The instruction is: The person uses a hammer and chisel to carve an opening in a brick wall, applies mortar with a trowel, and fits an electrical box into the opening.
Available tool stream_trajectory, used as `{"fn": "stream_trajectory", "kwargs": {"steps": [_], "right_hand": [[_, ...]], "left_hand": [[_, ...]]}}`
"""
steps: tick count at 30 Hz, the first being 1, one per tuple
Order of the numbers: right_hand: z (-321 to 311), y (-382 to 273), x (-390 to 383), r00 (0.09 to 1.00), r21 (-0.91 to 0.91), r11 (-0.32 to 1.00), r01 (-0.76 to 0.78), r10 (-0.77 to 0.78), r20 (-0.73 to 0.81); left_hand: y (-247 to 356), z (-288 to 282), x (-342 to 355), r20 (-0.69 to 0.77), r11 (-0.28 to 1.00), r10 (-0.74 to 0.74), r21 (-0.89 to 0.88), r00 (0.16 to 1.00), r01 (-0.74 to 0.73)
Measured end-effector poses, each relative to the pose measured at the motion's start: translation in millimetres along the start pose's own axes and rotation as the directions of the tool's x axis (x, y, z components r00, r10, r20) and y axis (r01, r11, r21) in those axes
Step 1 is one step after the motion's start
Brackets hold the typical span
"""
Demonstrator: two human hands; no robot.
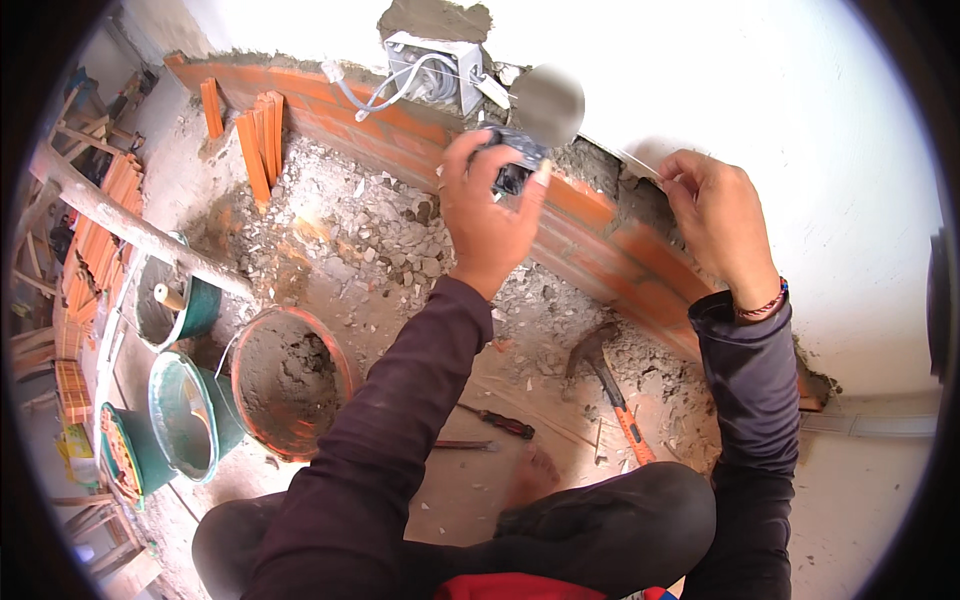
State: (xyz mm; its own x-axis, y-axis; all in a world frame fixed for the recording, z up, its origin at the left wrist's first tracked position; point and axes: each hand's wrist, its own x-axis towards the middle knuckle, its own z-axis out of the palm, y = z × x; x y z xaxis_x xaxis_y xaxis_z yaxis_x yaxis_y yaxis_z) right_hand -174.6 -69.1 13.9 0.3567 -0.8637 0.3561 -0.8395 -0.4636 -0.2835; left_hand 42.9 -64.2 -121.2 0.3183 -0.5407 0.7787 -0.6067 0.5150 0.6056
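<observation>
My left hand (490,215) is closed round a small dark, shiny object (520,150) with a hollow in its near side; its exact kind is unclear. Just above the low brick course, my right hand (715,205) pinches the end of a thin white string or wire (637,163) that slants along the wall. Left of and above my left hand, a light grey box (468,72) sits in the wall with a coiled grey cable (435,80) in it. Between the hands runs the orange brick course (585,200), patched with grey mortar.
An orange-handled hammer (625,415) and a screwdriver (505,422) lie on the floor before my knees. Rubble (400,245) lies along the bricks, with upright brick pieces (258,150) farther left. Buckets, including a mortar bucket (345,350), stand at left under a wooden pole (140,230).
</observation>
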Motion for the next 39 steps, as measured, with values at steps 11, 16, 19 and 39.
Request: {"fn": "stream_trajectory", "kwargs": {"steps": [11,16,19,39], "right_hand": [[-16.8,-4.7,17.8,0.965,-0.051,0.995,-0.09,0.1,0.244],[-10.9,-4.6,14.2,0.974,-0.016,0.993,-0.118,0.118,0.191],[-8.5,-6.5,12.1,0.983,-0.039,0.994,-0.105,0.11,0.15],[-12.0,-2.8,8.1,0.992,0.013,0.996,-0.091,0.089,0.091]], "left_hand": [[14.3,13.5,4.5,-0.005,0.999,0.012,-0.035,1.0,-0.013],[17.4,29.0,-4.4,-0.066,0.96,-0.269,-0.098,0.961,0.262],[16.3,33.6,-3.8,-0.075,0.938,-0.321,-0.164,0.944,0.306],[-10.9,39.0,19.2,-0.071,0.989,-0.123,-0.094,0.99,0.116]]}}
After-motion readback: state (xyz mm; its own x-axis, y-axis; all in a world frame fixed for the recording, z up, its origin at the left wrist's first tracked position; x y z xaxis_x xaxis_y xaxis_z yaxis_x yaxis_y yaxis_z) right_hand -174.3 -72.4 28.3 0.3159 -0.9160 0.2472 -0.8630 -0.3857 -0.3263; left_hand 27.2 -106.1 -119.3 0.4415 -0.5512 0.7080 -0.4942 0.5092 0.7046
